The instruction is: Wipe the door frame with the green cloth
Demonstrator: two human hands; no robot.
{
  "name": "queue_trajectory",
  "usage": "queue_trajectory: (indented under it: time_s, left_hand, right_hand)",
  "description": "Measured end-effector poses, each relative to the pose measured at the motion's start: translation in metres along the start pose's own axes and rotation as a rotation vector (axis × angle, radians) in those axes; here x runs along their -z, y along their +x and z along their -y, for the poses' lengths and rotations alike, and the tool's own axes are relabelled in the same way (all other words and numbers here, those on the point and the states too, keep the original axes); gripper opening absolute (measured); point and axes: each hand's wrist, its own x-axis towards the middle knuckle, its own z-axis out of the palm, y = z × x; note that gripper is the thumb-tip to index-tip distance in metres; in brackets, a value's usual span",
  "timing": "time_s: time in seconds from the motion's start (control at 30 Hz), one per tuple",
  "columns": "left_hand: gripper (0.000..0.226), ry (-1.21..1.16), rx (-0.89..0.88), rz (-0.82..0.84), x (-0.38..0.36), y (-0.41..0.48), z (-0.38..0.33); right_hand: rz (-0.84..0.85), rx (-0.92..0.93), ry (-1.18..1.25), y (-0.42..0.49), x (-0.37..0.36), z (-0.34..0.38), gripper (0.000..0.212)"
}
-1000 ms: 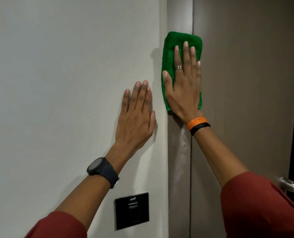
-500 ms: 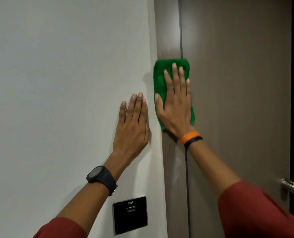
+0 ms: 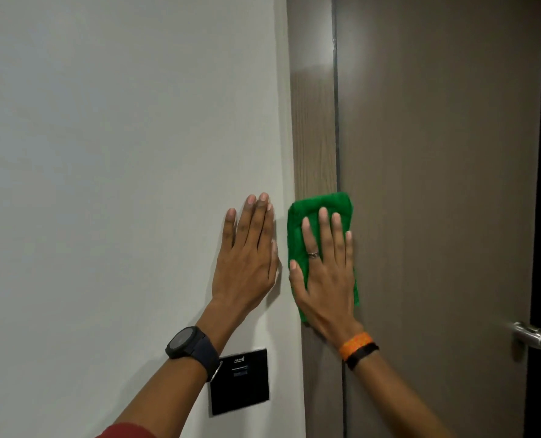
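The green cloth (image 3: pixel 298 230) lies folded flat against the wooden door frame (image 3: pixel 315 128), a narrow upright strip between the white wall and the brown door. My right hand (image 3: pixel 326 273) presses flat on the cloth with fingers spread, covering most of it. My left hand (image 3: pixel 247 257) rests flat on the white wall just left of the frame, fingers together, holding nothing. The two hands are side by side, a small gap apart.
The brown door (image 3: pixel 436 184) is shut, with a metal handle (image 3: pixel 529 335) at the right. A black wall panel (image 3: pixel 240 380) sits under my left wrist. The white wall (image 3: pixel 120 153) fills the left. A dark gap runs down the far right edge.
My right hand has slid the cloth down the frame, from above my left hand's fingertips to level with them. My left hand has stayed put on the wall.
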Motion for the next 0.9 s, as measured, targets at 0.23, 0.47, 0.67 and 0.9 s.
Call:
queue_trajectory:
  time_s: [0.23, 0.47, 0.67, 0.9]
  left_hand:
    - [0.068, 0.016, -0.017, 0.016, -0.003, -0.003, -0.003]
    - [0.068, 0.004, -0.042, 0.023, -0.007, -0.026, -0.008]
    - [0.07, 0.003, -0.048, 0.068, -0.013, -0.056, -0.019]
    - [0.066, 0.024, -0.066, 0.068, -0.012, -0.058, -0.02]
  right_hand:
    - [-0.105, 0.003, 0.024, 0.126, 0.017, 0.005, 0.078]
    - [-0.119, -0.046, 0.013, 0.071, 0.003, 0.007, 0.076]
    - [0.009, -0.08, 0.02, -0.082, -0.019, 0.004, 0.074]
    - [-0.08, -0.047, 0.04, 0.015, -0.009, 0.002, 0.075]
